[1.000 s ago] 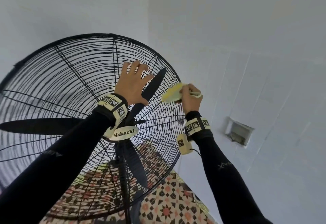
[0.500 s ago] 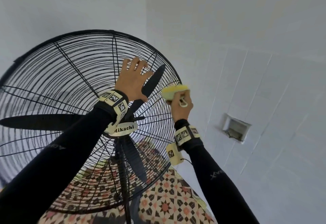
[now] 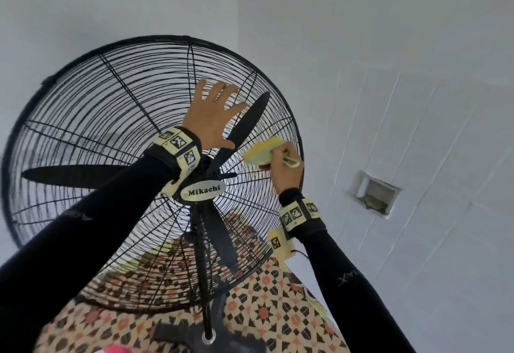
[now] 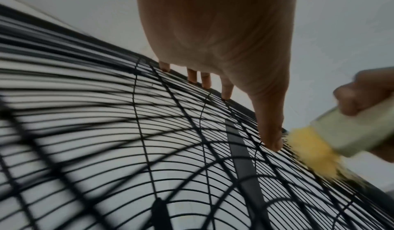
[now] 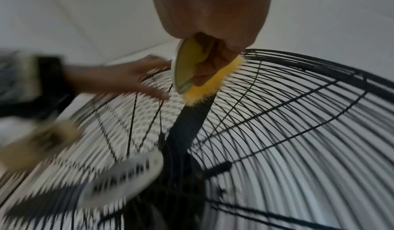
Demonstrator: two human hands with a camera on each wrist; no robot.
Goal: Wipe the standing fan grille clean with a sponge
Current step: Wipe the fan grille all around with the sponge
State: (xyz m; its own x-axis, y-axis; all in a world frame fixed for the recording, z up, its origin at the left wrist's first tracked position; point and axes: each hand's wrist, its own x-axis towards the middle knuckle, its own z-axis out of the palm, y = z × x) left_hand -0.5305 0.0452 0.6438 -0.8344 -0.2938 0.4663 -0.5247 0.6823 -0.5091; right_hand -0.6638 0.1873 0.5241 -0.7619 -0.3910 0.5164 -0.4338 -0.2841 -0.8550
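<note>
The right hand (image 3: 283,167) gripped the sponge (image 3: 261,151), its yellow scrubbing face pressed against the wires of the fan grille (image 3: 116,119) near the grille's right rim. A second before, the sponge had been up off the rim, at the edge of the grille; it had since come down and inward onto the wire face, just beside the thumb of the left hand (image 3: 212,114). That left hand lay flat with fingers spread and straight, grasping nothing, its fingertips (image 4: 227,90) braced on the wires of the upper right part of the grille, where it had stayed throughout. Behind the wires a black blade (image 3: 247,121) stood still, and the Mikachi badge (image 3: 204,190) marked the hub. By my reading the wiping stroke had just begun on this sector. Most of the grille, notably the left and lower parts, was probably still to be wiped.
</note>
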